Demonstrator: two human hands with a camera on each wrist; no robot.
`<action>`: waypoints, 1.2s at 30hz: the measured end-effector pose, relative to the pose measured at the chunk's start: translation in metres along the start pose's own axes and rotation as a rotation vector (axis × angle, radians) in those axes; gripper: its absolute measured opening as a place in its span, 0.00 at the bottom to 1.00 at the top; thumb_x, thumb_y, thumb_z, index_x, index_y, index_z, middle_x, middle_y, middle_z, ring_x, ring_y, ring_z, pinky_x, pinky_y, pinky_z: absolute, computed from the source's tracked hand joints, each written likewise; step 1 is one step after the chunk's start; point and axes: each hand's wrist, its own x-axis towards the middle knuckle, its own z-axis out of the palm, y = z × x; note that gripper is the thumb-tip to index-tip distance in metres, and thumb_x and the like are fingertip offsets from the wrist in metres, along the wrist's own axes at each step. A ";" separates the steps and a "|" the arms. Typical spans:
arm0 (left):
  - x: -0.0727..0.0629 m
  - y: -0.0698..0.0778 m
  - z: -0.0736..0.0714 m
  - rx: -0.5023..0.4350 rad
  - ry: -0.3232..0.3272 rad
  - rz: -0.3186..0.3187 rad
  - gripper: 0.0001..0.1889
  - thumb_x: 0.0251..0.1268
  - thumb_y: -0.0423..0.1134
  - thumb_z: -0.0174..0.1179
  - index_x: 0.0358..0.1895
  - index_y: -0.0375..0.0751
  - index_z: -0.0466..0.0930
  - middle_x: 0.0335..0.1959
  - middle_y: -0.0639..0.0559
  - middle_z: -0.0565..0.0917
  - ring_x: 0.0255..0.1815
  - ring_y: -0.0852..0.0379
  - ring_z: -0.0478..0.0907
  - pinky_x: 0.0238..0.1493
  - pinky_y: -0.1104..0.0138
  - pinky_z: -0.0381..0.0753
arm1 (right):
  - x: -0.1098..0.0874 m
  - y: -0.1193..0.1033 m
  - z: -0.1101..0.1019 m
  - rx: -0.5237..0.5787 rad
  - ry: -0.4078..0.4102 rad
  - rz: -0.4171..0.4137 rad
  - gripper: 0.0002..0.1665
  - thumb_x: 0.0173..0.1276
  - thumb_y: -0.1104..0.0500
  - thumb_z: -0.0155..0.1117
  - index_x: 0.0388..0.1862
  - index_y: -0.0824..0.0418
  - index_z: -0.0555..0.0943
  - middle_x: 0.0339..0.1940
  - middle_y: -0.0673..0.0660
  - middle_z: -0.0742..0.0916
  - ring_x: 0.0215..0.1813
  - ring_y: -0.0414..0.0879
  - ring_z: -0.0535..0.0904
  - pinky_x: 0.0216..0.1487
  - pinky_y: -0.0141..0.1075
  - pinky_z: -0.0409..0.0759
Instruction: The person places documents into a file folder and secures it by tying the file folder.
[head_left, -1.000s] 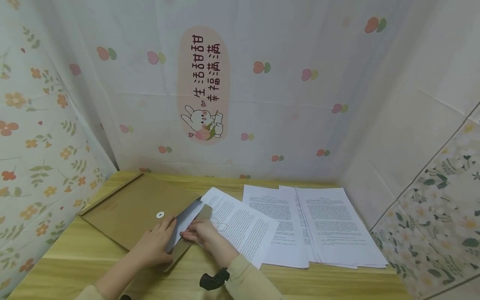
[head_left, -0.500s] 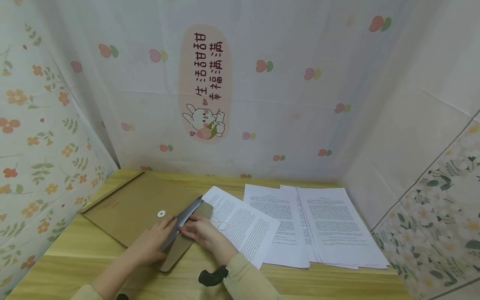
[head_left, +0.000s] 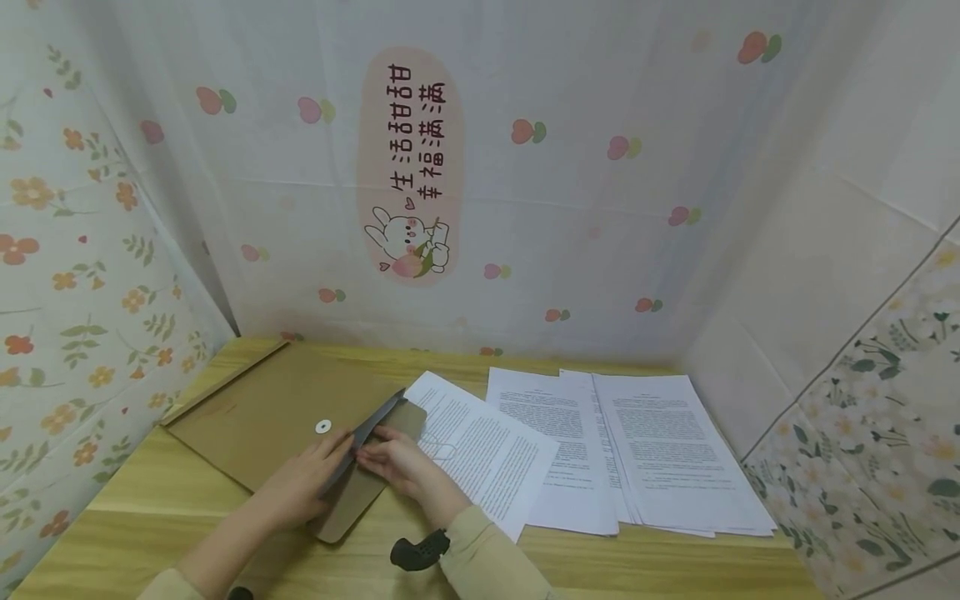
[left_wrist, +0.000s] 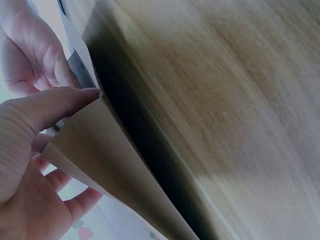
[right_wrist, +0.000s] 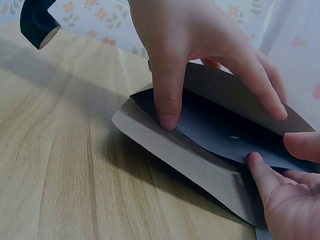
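Observation:
A brown kraft document envelope (head_left: 262, 417) with a white button lies on the left of the wooden table, its flap (head_left: 348, 508) folded open toward me. My left hand (head_left: 303, 479) grips the envelope's mouth, thumb at the near corner and fingers over the upper panel, so the mouth gapes. Sheets of paper (right_wrist: 220, 130) sit inside, dark in shadow in the right wrist view. The right hand (head_left: 405, 467) is at the mouth, fingertips touching the sheets' edge over the flap, thumb apart from the forefinger. Most of the sheets are hidden in the envelope.
A printed sheet (head_left: 487, 446) lies slantwise right of the flap, with a thin string (head_left: 440, 450) over its left side. Farther right are another printed stack (head_left: 555, 450) and a wider stack (head_left: 663, 442). Patterned cloth (head_left: 570, 208) hangs behind the table.
The sheets have slid deeper into the envelope, and less of them shows at the mouth. The right hand has moved slightly left with them; the left hand keeps its hold.

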 end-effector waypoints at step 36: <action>0.010 0.011 0.000 -0.015 0.081 -0.132 0.18 0.53 0.30 0.66 0.50 0.30 0.80 0.45 0.40 0.82 0.43 0.44 0.81 0.40 0.55 0.82 | -0.027 -0.057 -0.057 -0.471 0.033 -0.147 0.27 0.68 0.69 0.53 0.64 0.78 0.64 0.56 0.75 0.78 0.57 0.62 0.77 0.57 0.45 0.76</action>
